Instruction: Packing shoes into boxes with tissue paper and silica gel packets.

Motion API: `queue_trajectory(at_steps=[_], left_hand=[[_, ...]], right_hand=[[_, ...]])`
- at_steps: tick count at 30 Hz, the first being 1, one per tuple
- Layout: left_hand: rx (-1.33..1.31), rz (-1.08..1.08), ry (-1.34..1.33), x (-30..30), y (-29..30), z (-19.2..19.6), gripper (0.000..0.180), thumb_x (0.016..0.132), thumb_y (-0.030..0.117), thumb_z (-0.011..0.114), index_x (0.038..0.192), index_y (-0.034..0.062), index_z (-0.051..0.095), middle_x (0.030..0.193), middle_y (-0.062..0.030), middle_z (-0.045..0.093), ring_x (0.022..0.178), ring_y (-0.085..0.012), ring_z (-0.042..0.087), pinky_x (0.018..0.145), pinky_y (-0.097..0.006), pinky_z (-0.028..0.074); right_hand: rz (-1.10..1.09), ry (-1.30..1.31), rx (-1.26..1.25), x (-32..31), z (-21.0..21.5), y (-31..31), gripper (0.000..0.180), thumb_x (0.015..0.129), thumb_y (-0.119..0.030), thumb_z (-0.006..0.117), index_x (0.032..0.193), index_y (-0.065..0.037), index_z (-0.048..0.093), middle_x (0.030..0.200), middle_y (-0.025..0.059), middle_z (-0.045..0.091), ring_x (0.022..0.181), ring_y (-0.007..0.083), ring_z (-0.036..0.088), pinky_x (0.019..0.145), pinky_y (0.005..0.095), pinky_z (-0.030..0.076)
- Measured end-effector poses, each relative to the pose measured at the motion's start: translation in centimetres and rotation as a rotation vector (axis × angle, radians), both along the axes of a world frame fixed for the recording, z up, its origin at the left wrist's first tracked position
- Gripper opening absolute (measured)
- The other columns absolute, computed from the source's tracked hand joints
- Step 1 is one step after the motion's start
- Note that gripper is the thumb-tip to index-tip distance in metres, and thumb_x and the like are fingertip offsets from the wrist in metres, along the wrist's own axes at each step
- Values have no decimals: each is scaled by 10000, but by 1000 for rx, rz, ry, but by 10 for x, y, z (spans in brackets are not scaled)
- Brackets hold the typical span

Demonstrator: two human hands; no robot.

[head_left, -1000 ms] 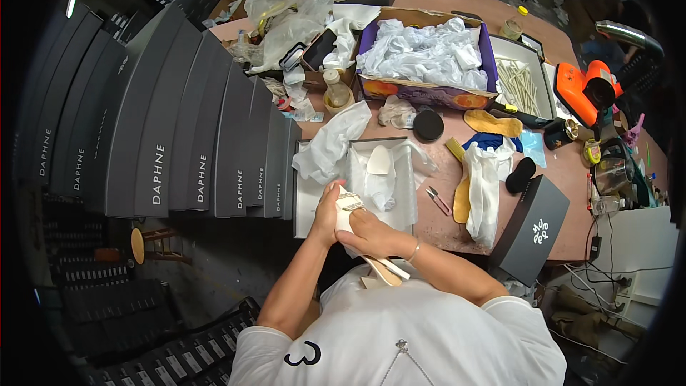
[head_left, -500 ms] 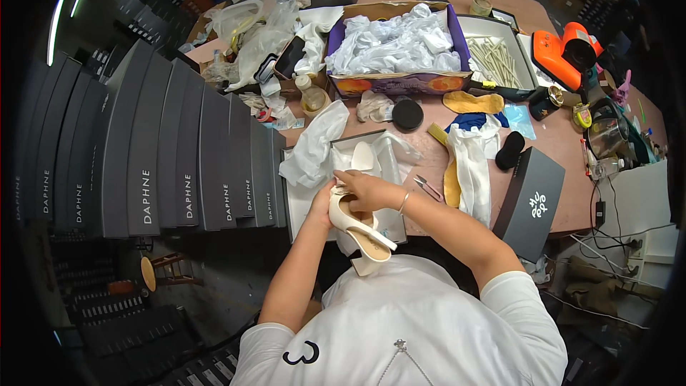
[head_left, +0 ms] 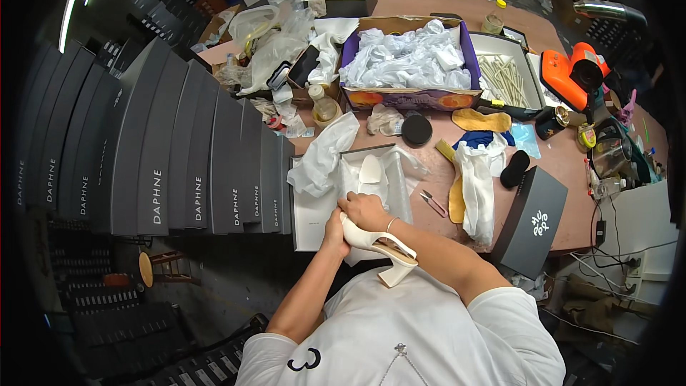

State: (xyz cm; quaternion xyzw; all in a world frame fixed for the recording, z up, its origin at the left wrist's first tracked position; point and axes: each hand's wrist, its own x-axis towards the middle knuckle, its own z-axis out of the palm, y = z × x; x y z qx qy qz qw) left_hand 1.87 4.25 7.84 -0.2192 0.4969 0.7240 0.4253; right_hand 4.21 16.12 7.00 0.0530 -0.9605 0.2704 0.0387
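Note:
A cream high-heeled shoe [head_left: 384,244] is held low in front of my chest, its heel toward me and its side turned up. My left hand [head_left: 334,233] is closed around its front end from the left. From the right, my right hand [head_left: 364,210] bends its fingers over the same front part; its fingertips are partly hidden. Just beyond my hands lies an open shoebox [head_left: 306,232] lined with white paper. Inside it, a second pale shoe [head_left: 370,171] rests on the tissue. Crumpled white tissue [head_left: 325,156] spills over the box's far left corner.
Tall grey shoeboxes [head_left: 161,164] stand in a row at the left. To the right lie small snips [head_left: 433,204], a brush [head_left: 446,150], a white cloth [head_left: 477,193] and a dark shoebox [head_left: 530,221]. Farther back are a purple carton [head_left: 468,64] of tissue and an orange heat tool [head_left: 564,75].
The shoe has turned from showing its open inside to showing its side, heel swung to the right. My right hand's fingers have moved from the shoe's opening to its front end.

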Motion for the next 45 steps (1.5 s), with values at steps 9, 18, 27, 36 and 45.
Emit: queue_trajectory(at_steps=[9,18,27,36,45], left_hand=[[244,145,-35,17,-7,27,508,960,474,397,1265,78,485,1217,-113,555,1125,-245,542,957,-419,460],[337,404,-142,-24,-16,65,549,969,387,243,1260,-34,441,1210,-241,511,1124,-444,517,1013,-582,409],[568,316,-16,-21,-16,73,486,990,291,346,1260,-101,445,1275,-283,486,1224,-429,454,1076,-523,376],[631,372,-233,-22,-1,79,532,986,308,377,1307,-116,386,1323,-330,411,1262,-453,407,1081,-517,373],[441,177,-3,-14,1,73,553,984,353,254,1300,-70,418,1280,-276,462,1216,-435,464,1048,-525,406]], right_hand=[[256,-180,-442,6,20,35,527,773,-198,664,1236,-2,508,1104,212,593,993,365,600,823,428,503],[27,159,74,-42,-43,70,262,773,-91,610,1020,-4,609,1022,170,610,961,359,600,799,443,493],[-211,-39,-624,-20,-15,56,244,838,-91,512,1024,12,632,988,204,656,921,361,633,839,406,495],[-276,-262,-1057,9,-12,57,263,914,-105,461,1095,28,597,974,114,666,793,159,658,712,290,519],[-316,-334,-1133,26,-16,59,270,922,-126,451,1105,4,601,979,96,663,768,140,649,675,281,518]])
